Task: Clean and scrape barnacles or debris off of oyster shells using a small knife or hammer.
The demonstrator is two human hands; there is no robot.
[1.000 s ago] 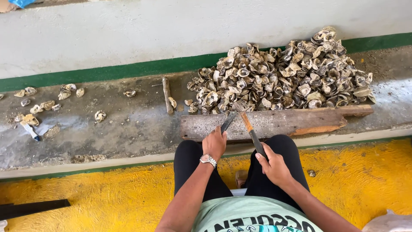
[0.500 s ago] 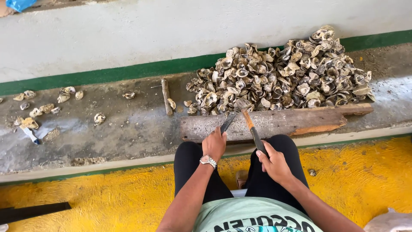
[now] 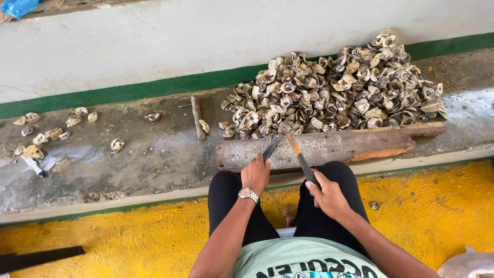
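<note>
My left hand (image 3: 256, 174), with a silver wristwatch on the wrist, grips a dark flat blade (image 3: 272, 148) that points up onto a weathered wooden plank (image 3: 334, 148). My right hand (image 3: 328, 194) holds a dark-handled tool (image 3: 301, 158) whose orange-brown tip rests on the same plank, close beside the blade's tip. Just beyond the plank lies a big heap of grey oyster shells (image 3: 334, 87) against the wall. I am seated with my knees in black trousers under both hands.
The plank lies on a wet grey concrete ledge (image 3: 128, 164) below a white wall with a green stripe. Several loose shells (image 3: 51, 131) are scattered at the left, and a short stick (image 3: 196, 117) lies near the heap. The floor (image 3: 128, 237) is yellow.
Both hands have stayed at the plank. The tips of the two tools have shifted slightly along it; nothing was picked up or let go.
</note>
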